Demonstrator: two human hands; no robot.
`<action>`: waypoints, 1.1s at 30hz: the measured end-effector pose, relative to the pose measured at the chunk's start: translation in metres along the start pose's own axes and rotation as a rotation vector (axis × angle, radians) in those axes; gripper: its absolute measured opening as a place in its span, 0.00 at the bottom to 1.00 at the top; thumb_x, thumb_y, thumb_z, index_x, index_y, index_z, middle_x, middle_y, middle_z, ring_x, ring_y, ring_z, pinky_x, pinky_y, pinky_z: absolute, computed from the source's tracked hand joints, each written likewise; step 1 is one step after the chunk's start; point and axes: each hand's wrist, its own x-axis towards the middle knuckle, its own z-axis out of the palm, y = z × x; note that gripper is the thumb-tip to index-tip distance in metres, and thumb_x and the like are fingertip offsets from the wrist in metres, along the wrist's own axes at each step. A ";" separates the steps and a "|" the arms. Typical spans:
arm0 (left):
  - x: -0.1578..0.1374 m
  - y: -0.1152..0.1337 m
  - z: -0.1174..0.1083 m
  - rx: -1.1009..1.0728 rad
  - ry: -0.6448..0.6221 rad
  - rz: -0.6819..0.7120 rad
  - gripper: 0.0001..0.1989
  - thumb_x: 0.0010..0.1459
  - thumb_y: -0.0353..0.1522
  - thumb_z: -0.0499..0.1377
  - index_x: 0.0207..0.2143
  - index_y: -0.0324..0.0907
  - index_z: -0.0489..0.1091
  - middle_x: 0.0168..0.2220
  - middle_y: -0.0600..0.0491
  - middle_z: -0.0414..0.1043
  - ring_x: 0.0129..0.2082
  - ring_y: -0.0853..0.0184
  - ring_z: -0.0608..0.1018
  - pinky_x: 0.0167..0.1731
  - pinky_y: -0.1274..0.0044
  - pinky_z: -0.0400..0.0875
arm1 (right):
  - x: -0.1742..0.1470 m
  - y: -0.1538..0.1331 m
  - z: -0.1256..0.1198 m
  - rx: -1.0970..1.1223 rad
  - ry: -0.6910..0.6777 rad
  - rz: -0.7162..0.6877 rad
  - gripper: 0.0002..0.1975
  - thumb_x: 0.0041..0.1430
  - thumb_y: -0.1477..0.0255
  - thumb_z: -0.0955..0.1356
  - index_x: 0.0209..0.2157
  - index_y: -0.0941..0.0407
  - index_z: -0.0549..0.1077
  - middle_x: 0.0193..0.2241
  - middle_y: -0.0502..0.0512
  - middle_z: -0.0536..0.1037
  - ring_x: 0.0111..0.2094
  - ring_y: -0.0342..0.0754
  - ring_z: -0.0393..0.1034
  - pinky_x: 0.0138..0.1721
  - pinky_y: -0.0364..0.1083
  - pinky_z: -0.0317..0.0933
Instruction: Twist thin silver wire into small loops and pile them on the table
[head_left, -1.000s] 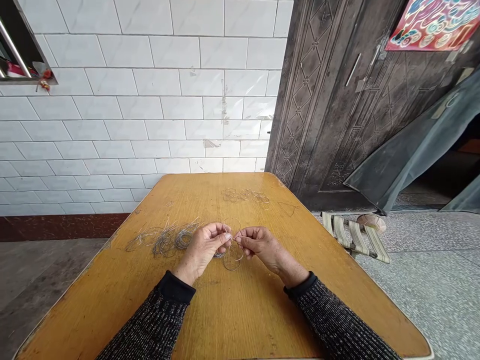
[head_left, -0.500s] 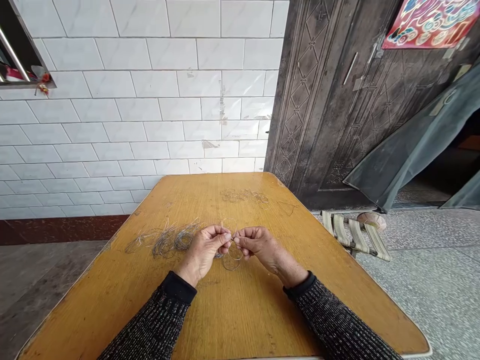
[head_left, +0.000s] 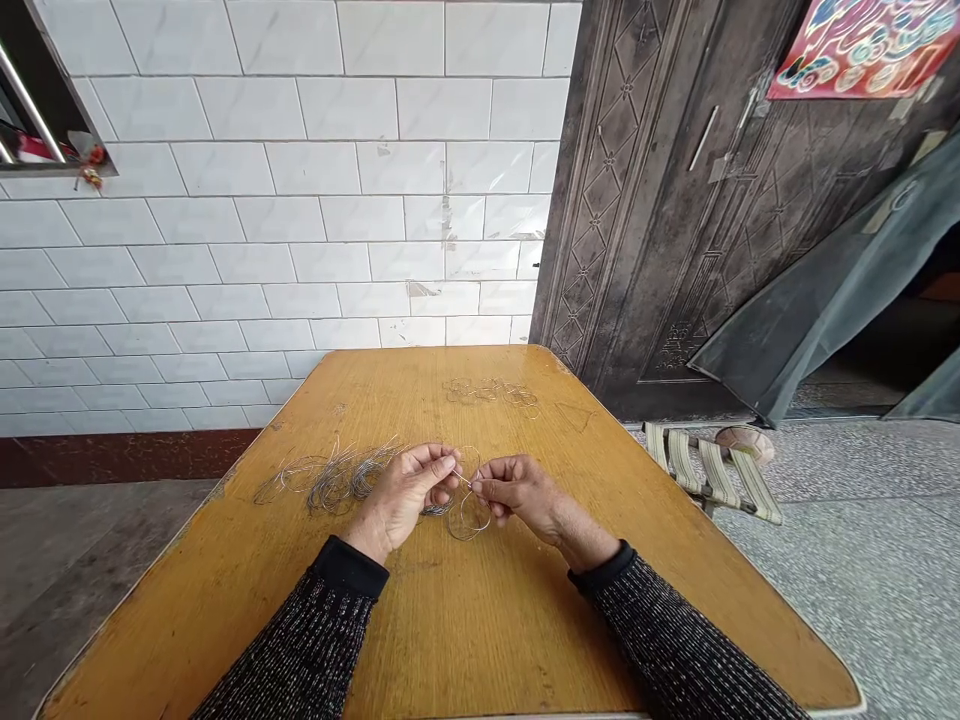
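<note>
My left hand [head_left: 409, 492] pinches one part of a thin, looped wire [head_left: 469, 532] between thumb and forefinger. Just to its right, my right hand [head_left: 521, 497] is closed on the same wire, and a short straight stretch runs between the two sets of fingertips. Round loops of the wire hang below and rise behind my fingers, above the table. Several coiled bundles of grey wire [head_left: 330, 485] lie to the left of my left hand, which partly hides the nearest ones.
The wooden table [head_left: 480, 640] reaches to a white tiled wall [head_left: 300, 220]. Several thin wire loops [head_left: 491, 392] lie toward its far end. A strap-seated stool [head_left: 709, 470] stands on the floor at the right, near a dark carved door [head_left: 660, 250].
My left hand has moved slightly left and up from my right hand, so a short piece of wire now shows between them. The wire loops have shifted a little.
</note>
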 end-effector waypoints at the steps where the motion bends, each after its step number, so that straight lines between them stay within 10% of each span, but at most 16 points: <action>1: 0.000 0.000 0.000 -0.014 -0.002 0.000 0.11 0.44 0.35 0.64 0.29 0.37 0.69 0.28 0.54 0.68 0.25 0.75 0.69 0.22 0.83 0.59 | 0.000 0.000 0.000 -0.006 -0.003 0.003 0.12 0.40 0.66 0.70 0.18 0.60 0.67 0.12 0.44 0.63 0.12 0.34 0.55 0.14 0.36 0.53; 23: 0.007 -0.020 0.004 -0.207 -0.001 -0.043 0.13 0.43 0.36 0.65 0.29 0.38 0.67 0.26 0.56 0.66 0.22 0.77 0.69 0.22 0.84 0.61 | 0.002 -0.002 -0.002 -0.031 0.043 -0.021 0.12 0.40 0.65 0.70 0.19 0.59 0.66 0.12 0.43 0.62 0.13 0.35 0.54 0.15 0.38 0.53; 33: 0.001 -0.018 0.007 0.027 -0.043 -0.030 0.14 0.46 0.40 0.61 0.29 0.38 0.67 0.28 0.53 0.66 0.25 0.75 0.68 0.21 0.83 0.58 | 0.003 -0.002 0.000 0.033 0.140 -0.065 0.15 0.41 0.61 0.69 0.21 0.59 0.66 0.13 0.43 0.64 0.14 0.35 0.56 0.16 0.38 0.54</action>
